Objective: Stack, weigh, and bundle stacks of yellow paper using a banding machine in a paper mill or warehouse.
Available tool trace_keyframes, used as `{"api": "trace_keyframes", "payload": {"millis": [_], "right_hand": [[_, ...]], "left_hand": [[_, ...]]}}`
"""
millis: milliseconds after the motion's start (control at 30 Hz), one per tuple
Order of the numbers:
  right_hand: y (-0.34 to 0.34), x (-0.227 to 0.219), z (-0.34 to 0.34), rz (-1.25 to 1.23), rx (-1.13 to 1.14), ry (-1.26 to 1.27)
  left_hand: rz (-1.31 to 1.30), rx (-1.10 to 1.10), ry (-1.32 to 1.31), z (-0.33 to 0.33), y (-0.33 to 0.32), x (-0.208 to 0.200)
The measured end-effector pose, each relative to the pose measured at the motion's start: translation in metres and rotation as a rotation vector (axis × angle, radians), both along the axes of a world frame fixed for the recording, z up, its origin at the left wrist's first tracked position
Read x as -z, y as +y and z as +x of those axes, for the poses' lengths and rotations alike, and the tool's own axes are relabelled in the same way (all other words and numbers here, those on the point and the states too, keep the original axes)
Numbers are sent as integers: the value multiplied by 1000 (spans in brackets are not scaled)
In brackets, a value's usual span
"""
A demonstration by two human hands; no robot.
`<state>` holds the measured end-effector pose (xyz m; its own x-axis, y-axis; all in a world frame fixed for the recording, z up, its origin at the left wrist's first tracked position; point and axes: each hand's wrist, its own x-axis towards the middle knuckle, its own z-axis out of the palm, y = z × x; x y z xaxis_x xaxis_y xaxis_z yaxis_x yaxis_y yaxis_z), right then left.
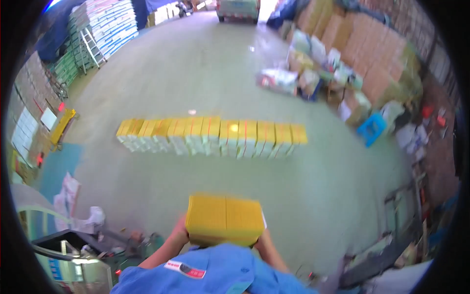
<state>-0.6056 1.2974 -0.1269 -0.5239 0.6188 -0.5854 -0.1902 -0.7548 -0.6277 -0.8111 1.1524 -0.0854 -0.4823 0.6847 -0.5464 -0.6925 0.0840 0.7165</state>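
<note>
In front of my body I hold a yellow block-shaped bundle (225,215) with a seam down its middle, so it looks like two stacks side by side. My left hand (182,228) grips its left end and my right hand (263,237) its right end. Most of the fingers are hidden behind or under the block. Ahead on the floor stands a long row of similar yellow-topped bundles (196,128) with pale sides, several with red bands. The held bundle is apart from that row, on the near side of it.
Loose bags and cartons (298,78) lie at the right, beside a blue plastic stool (372,129). Tall carton stacks (362,44) line that side. At left are a yellow trolley (63,128), a ladder (91,49) and a black bin (68,241). A vehicle (238,10) stands far back.
</note>
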Motion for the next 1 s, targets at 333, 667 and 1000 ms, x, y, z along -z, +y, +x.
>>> {"api": "trace_keyframes", "payload": {"millis": [333, 667, 1000], "right_hand": [[183, 9, -116, 158, -107, 56], [256, 34, -337, 6, -734, 4], [139, 73, -598, -16, -1193, -66]], "left_hand": [[203, 92, 311, -114, 157, 18], [-129, -489, -66, -203, 127, 32], [-4, -1213, -250, -308, 27, 86]]}}
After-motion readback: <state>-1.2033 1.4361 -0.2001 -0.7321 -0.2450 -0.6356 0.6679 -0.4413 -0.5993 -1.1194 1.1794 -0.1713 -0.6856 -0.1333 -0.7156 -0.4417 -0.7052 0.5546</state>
